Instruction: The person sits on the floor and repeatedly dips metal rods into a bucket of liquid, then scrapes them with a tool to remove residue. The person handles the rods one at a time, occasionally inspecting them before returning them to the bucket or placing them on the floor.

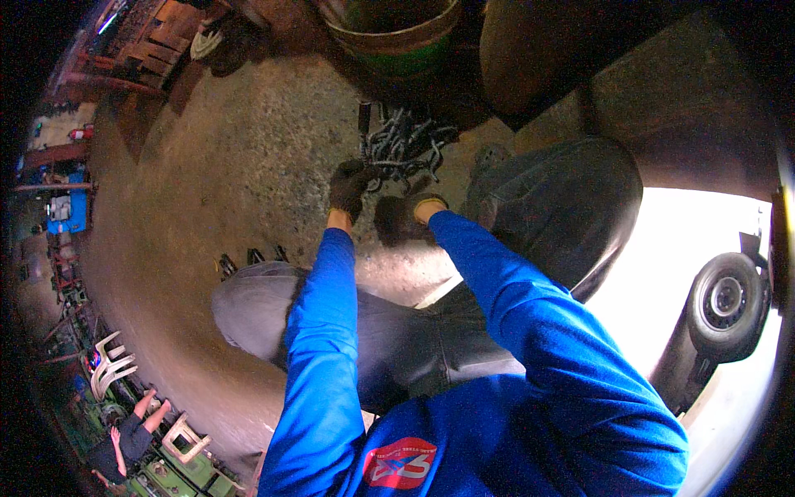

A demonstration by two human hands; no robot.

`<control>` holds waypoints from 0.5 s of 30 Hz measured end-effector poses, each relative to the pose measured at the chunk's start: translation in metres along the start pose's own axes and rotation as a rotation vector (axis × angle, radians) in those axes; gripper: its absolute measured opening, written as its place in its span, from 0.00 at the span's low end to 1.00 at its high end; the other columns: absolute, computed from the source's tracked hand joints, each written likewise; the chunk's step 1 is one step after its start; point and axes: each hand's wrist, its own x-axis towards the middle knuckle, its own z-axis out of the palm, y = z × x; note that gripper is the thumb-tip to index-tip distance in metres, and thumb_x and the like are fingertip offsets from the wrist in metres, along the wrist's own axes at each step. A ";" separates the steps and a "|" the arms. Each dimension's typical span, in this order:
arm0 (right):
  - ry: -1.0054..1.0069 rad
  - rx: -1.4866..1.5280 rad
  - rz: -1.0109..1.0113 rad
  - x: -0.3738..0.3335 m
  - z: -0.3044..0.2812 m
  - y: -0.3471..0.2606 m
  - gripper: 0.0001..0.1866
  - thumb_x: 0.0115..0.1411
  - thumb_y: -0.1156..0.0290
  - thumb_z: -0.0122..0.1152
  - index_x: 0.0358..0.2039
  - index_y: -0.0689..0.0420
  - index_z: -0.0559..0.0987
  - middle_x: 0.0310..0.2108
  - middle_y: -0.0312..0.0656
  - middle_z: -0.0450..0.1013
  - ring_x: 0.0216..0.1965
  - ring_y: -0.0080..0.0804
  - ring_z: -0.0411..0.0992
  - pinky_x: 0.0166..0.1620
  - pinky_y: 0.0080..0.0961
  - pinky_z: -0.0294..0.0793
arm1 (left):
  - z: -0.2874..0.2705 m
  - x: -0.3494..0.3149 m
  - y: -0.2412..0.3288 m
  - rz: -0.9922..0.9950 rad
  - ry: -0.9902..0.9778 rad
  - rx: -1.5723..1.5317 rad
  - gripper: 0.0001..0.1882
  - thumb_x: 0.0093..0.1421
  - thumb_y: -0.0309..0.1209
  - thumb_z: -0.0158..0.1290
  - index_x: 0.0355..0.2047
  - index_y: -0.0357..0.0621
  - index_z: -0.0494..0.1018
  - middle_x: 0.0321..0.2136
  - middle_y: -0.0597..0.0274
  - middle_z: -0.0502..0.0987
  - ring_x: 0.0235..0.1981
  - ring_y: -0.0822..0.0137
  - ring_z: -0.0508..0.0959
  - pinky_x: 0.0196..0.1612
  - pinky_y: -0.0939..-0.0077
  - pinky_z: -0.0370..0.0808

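A heap of dark, bent metal pieces (406,139) lies on the floor ahead of me. My left hand (349,187), in a dark glove with a yellow cuff, is closed at the heap's near left edge. What it holds blends with the glove. A dark bar-like piece (364,124) stands out just beyond its fingers; whether the hand grips it is unclear. Close by on the right, my gloved right hand (402,217) is low over the floor, its fingers lost in shadow.
A bucket with a green lower part (397,41) stands beyond the heap. Dark metal pieces (252,258) lie by my left knee. To the right is a wheel with a tyre (725,302). At far left are plastic chairs (109,364) and a seated person (128,439).
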 end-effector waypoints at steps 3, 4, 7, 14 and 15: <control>-0.003 -0.003 0.003 0.000 -0.005 -0.001 0.25 0.56 0.64 0.50 0.54 0.56 0.69 0.58 0.50 0.60 0.58 0.48 0.60 0.59 0.39 0.58 | 0.003 -0.007 0.006 0.055 -0.061 -0.153 0.20 0.45 0.28 0.65 0.39 0.38 0.73 0.33 0.61 0.77 0.34 0.68 0.74 0.37 0.73 0.71; -0.005 -0.005 0.001 0.000 -0.007 -0.003 0.25 0.55 0.65 0.50 0.54 0.56 0.68 0.59 0.50 0.60 0.58 0.48 0.60 0.59 0.39 0.58 | 0.001 -0.008 0.007 0.060 -0.080 -0.171 0.20 0.46 0.28 0.64 0.39 0.38 0.73 0.34 0.61 0.77 0.34 0.69 0.74 0.37 0.74 0.71; -0.016 -0.012 -0.002 0.000 -0.014 -0.006 0.26 0.55 0.65 0.50 0.56 0.56 0.67 0.60 0.50 0.59 0.59 0.48 0.59 0.60 0.39 0.57 | -0.001 -0.008 0.011 0.027 -0.131 -0.148 0.19 0.49 0.30 0.62 0.42 0.38 0.73 0.35 0.60 0.77 0.34 0.69 0.74 0.36 0.76 0.70; -0.053 -0.038 -0.011 -0.006 -0.039 -0.015 0.29 0.55 0.67 0.51 0.58 0.56 0.65 0.62 0.49 0.56 0.61 0.48 0.57 0.62 0.38 0.55 | 0.008 -0.001 0.013 0.111 -0.146 -0.291 0.12 0.53 0.28 0.58 0.37 0.39 0.73 0.30 0.64 0.76 0.31 0.71 0.73 0.34 0.78 0.70; -0.063 -0.041 -0.016 -0.008 -0.043 -0.017 0.29 0.54 0.67 0.51 0.59 0.56 0.64 0.62 0.49 0.56 0.61 0.48 0.57 0.62 0.38 0.55 | 0.010 0.000 0.012 0.208 -0.153 -0.312 0.10 0.53 0.28 0.58 0.36 0.39 0.73 0.29 0.65 0.75 0.31 0.71 0.73 0.33 0.77 0.70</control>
